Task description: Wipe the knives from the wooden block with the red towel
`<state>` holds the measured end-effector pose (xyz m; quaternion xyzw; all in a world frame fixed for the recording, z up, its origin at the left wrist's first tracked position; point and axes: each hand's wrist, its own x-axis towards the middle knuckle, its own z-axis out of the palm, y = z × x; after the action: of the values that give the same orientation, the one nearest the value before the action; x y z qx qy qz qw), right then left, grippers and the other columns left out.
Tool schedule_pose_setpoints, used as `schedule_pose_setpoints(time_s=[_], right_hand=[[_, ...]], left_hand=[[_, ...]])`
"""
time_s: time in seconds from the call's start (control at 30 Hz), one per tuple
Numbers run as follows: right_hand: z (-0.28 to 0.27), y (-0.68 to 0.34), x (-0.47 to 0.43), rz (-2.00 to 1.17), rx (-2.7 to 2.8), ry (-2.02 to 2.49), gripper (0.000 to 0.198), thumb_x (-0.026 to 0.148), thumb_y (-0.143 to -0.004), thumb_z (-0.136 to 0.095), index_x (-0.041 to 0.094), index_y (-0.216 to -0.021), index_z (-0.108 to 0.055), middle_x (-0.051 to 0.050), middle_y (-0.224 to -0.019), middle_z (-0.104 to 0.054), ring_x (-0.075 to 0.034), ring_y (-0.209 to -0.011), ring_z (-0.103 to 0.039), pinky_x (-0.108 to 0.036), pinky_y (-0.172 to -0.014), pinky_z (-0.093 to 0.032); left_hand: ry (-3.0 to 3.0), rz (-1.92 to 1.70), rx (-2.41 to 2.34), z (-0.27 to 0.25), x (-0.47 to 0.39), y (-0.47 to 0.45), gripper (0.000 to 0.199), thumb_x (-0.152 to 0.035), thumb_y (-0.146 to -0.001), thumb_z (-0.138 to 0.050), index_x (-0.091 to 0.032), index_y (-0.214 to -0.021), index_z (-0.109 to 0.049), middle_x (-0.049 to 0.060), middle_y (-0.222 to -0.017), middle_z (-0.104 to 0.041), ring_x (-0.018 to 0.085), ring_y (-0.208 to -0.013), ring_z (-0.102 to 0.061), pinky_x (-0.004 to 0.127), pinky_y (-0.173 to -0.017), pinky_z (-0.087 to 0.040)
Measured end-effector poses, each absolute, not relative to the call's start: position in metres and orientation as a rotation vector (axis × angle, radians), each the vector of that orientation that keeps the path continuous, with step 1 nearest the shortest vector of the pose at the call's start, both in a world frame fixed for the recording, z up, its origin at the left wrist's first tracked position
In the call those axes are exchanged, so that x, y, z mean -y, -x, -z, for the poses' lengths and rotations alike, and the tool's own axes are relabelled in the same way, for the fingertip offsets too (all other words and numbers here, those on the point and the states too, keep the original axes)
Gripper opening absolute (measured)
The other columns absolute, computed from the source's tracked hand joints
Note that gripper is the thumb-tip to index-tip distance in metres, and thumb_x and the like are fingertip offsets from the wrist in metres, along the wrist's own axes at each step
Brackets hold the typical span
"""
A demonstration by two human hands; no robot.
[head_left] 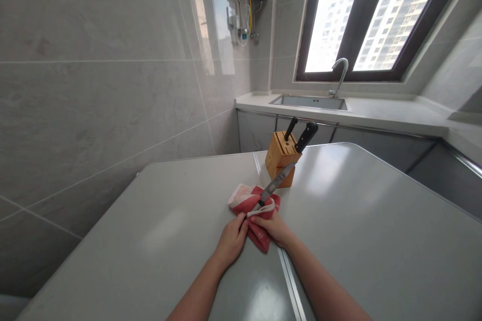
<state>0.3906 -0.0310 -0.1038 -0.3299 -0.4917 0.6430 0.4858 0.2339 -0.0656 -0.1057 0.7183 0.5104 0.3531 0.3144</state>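
Bare forearms (201,286) enter the head view from the bottom edge. Near centre, the left hand's (231,241) fingers curl around the dark handle end of a kitchen knife (277,182), while the right hand's (276,229) pinch a red towel (243,203), thumb on top. The blade slants toward upper right: likely stiff, fairly light, slick and sharp, so safest gripped by its handle; the towel looks soft. Beyond the tip, a wooden knife block (275,158) with two black handles (307,136) stands in the way on the pale surface (181,241); contact is unclear.

No lettering, label, brand, number or sign can be read here
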Motion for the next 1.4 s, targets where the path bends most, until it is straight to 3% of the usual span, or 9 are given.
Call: schedule_pose_setpoints(time_s=[0.33,0.5,0.97,1.4], right_hand=[[0.102,-0.39,0.032,-1.487,1.267,0.845,0.04,0.033,-0.066,-0.077,0.02,-0.101,-0.063,-0.006,-0.104,-0.068,-0.024,-0.1,-0.061,-0.041,-0.096,-0.045],[0.101,-0.39,0.031,-1.457,1.271,0.873,0.03,0.038,-0.069,-0.074,0.02,-0.091,-0.066,-0.007,-0.104,-0.067,-0.025,-0.099,-0.06,-0.043,-0.097,-0.042],[0.113,-0.389,0.027,-1.524,1.013,0.918,0.047,0.053,-0.066,-0.072,0.02,-0.097,-0.063,-0.006,-0.097,-0.068,-0.023,-0.095,-0.061,-0.04,-0.092,-0.045],[0.111,-0.39,0.027,-1.61,0.959,0.845,0.042,0.042,-0.064,-0.077,0.019,-0.096,-0.063,-0.007,-0.096,-0.07,-0.023,-0.092,-0.064,-0.039,-0.088,-0.048]], left_hand=[[-1.874,-0.941,-1.363,0.103,0.067,-0.235,0.032,-0.039,-0.095,-0.032,-0.018,-0.084,-0.054,0.003,-0.078,-0.062,0.017,-0.07,-0.056,0.025,-0.067,-0.04],[-1.875,-0.949,-1.355,0.101,0.067,-0.235,0.033,-0.04,-0.095,-0.031,-0.018,-0.088,-0.055,0.003,-0.08,-0.063,0.017,-0.071,-0.057,0.025,-0.069,-0.041],[-1.923,-0.91,-1.396,0.107,0.065,-0.236,0.031,-0.04,-0.095,-0.031,-0.019,-0.087,-0.052,0.002,-0.076,-0.06,0.017,-0.068,-0.055,0.025,-0.066,-0.039],[-1.925,-0.916,-1.376,0.104,0.066,-0.236,0.029,-0.038,-0.094,-0.034,-0.019,-0.093,-0.055,0.004,-0.083,-0.063,0.018,-0.074,-0.058,0.027,-0.071,-0.041]])
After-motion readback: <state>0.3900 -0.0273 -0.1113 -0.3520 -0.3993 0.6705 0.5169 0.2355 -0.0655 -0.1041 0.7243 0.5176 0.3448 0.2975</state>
